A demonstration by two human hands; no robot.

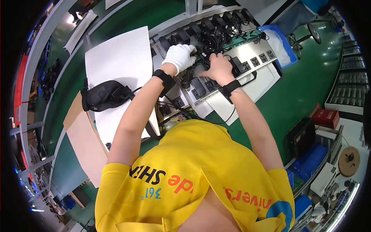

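A metal test panel (pixel 247 52) with rows of sockets stretches across the bench in front of me. My left hand (pixel 179 58), in a white glove, reaches over its left part, fingers curled among black cables; what they grip is hidden. Bare, my right hand (pixel 219 70) lies over the middle of the panel, thumb spread away from the fingers, fingertips at the cable tangle (pixel 212 42). A black power adapter (pixel 199 87) sits in a socket below and between my hands. Another adapter (pixel 237 65) stands just right of my right hand. Several more adapters (pixel 195 29) line the far edge.
Left of the panel lies a white board (pixel 119 54) with a black mesh bag (pixel 106 94) on it. Brown cardboard (pixel 83 135) leans nearby. A blue bin (pixel 284 48) stands at the panel's right end, near a chair (pixel 309 34). Shelves with a red box (pixel 325 118) are at right.
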